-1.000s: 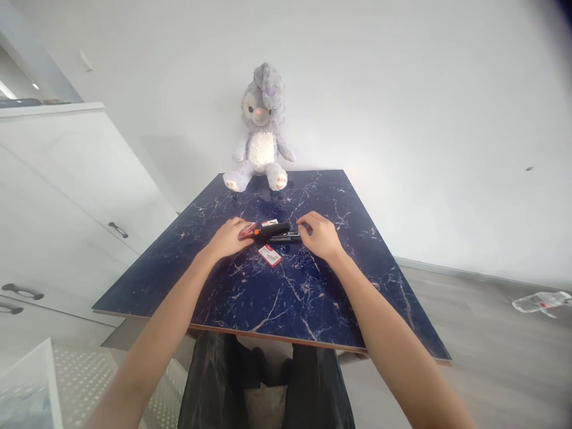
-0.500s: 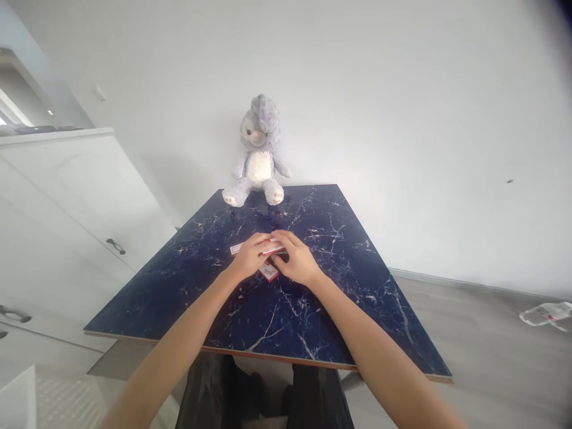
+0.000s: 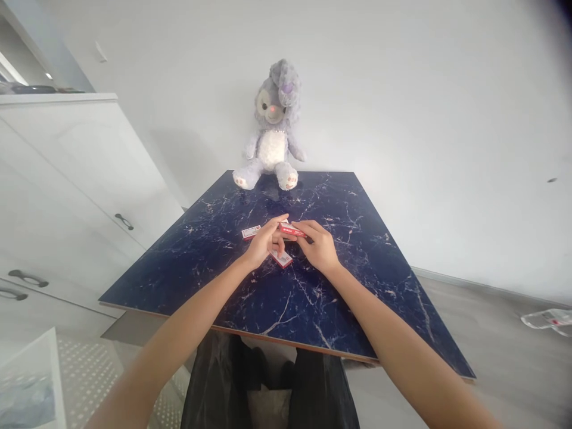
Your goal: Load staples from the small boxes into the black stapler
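Observation:
A small red and white box (image 3: 291,230) is held just above the table between my two hands. My right hand (image 3: 319,245) is closed on its right end, thumb below and fingers along the top. My left hand (image 3: 264,243) has its fingers around the left end, one stretched behind the box and others curled under it. Beneath them a second red and white box (image 3: 282,258) lies slanted on the tabletop, partly covered by my left fingers. To the left of that hand lies a third such box (image 3: 251,232), label side up.
The dark blue marbled table (image 3: 277,304) has its near edge over my legs. A grey plush toy (image 3: 272,128) sits at its far edge against the wall. White drawers (image 3: 80,202) stand at the left; a clear plastic item (image 3: 547,320) lies on the floor at right.
My hands have drawn slightly apart, and the red side of the held box now shows between them. The whole view has shifted, with the table and toy higher and farther right.

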A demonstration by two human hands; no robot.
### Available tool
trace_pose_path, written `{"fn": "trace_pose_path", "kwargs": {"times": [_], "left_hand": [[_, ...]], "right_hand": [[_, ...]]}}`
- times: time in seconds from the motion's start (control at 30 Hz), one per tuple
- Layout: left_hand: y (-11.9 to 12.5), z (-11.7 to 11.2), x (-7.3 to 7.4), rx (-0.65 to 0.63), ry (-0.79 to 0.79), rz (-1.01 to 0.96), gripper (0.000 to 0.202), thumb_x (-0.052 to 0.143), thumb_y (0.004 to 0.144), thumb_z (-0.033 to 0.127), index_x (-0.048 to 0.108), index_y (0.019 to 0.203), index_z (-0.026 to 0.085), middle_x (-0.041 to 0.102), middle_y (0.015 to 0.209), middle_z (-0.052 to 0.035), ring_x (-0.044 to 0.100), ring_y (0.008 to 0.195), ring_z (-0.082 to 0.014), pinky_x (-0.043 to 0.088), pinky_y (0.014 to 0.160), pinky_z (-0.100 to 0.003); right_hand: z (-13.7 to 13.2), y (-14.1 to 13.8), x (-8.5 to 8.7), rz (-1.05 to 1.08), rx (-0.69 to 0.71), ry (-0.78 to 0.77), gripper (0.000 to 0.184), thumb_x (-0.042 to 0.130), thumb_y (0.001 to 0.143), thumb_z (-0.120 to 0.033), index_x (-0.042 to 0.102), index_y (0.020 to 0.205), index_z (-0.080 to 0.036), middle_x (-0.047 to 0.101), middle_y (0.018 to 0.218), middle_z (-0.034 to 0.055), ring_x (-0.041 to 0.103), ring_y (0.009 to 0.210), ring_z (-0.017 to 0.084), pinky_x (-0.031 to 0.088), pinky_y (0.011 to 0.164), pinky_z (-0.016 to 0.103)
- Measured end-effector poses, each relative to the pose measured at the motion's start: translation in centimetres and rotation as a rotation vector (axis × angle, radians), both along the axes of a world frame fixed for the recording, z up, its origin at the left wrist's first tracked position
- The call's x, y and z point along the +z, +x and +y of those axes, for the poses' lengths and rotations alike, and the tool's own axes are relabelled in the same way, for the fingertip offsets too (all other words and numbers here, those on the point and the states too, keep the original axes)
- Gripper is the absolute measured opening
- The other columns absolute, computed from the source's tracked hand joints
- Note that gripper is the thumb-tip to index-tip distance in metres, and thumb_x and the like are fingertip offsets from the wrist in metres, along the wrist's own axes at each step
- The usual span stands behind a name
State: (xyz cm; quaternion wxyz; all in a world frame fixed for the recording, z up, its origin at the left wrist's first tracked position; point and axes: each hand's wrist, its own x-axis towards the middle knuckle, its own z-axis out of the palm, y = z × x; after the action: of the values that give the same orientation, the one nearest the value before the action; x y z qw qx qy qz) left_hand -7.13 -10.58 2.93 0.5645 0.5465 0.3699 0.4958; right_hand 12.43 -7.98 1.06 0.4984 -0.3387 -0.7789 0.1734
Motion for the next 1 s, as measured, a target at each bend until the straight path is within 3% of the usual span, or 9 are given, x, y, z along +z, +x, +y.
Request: {"fn": "trace_pose_path", "kwargs": {"times": [0.17,0.33,0.47,0.63,0.77,1.0], "left_hand": [[-0.1,0.0,0.0,0.037,-0.124,-0.108,0.046,0.062,0.093,0.047,0.062,0.125,0.014,0.077,0.086,-0.0102,0.067,0.063,-0.0151,0.054,0.064,-0.028],[-0.6,0.1,0.3,0.044,-0.091,-0.091,0.032,0.059,0.09,0.037,0.064,0.114,0.017,0.074,0.081,-0.0065,0.069,0.07,-0.0178,0.055,0.068,-0.03],[-1.0,0.2,0.6,0.049,-0.057,0.066,0.031,0.058,0.089,0.034,0.066,0.115,0.019,0.074,0.088,-0.006,0.069,0.075,-0.018,0.056,0.065,-0.029],[-2.0,0.4,0.8,0.02,-0.012,0.211,0.04,0.067,0.089,0.037,0.066,0.126,0.021,0.075,0.106,-0.0095,0.072,0.089,-0.0216,0.058,0.068,-0.03],[-3.0,0.9,0.2,-0.024,-0.007,0.267,0.041,0.075,0.086,0.038,0.069,0.122,0.02,0.077,0.101,-0.0106,0.073,0.087,-0.0236,0.058,0.068,-0.032],[-3.4,1.1,0.0,0.023,-0.014,0.214,0.041,0.079,0.084,0.033,0.072,0.123,0.02,0.077,0.088,-0.0079,0.073,0.08,-0.0203,0.057,0.069,-0.03]], "right_hand": [[-0.5,-0.2,0.5,-0.045,0.126,0.015,0.027,0.061,0.095,-0.029,0.074,0.119,-0.028,0.071,0.122,0.006,0.068,0.109,0.023,0.057,0.097,0.038],[-1.0,-0.2,1.2,-0.063,0.227,-0.099,0.037,0.058,0.097,-0.032,0.067,0.133,-0.027,0.07,0.131,0.0072,0.07,0.108,0.023,0.059,0.09,0.037],[-0.8,0.0,1.1,-0.059,0.164,-0.093,0.033,0.059,0.097,-0.035,0.069,0.128,-0.027,0.072,0.128,0.0057,0.07,0.111,0.024,0.057,0.097,0.039],[-0.3,0.4,0.7,-0.056,0.077,-0.102,0.039,0.067,0.091,-0.035,0.067,0.129,-0.028,0.074,0.123,0.0061,0.072,0.102,0.024,0.058,0.091,0.04],[-0.2,0.6,0.7,-0.099,0.08,-0.031,0.042,0.073,0.087,-0.032,0.067,0.128,-0.028,0.073,0.124,0.0067,0.069,0.108,0.026,0.056,0.096,0.042],[-0.1,0.7,0.9,-0.083,0.062,0.013,0.042,0.074,0.088,-0.034,0.066,0.129,-0.027,0.072,0.126,0.0071,0.068,0.113,0.026,0.054,0.1,0.044]]}}
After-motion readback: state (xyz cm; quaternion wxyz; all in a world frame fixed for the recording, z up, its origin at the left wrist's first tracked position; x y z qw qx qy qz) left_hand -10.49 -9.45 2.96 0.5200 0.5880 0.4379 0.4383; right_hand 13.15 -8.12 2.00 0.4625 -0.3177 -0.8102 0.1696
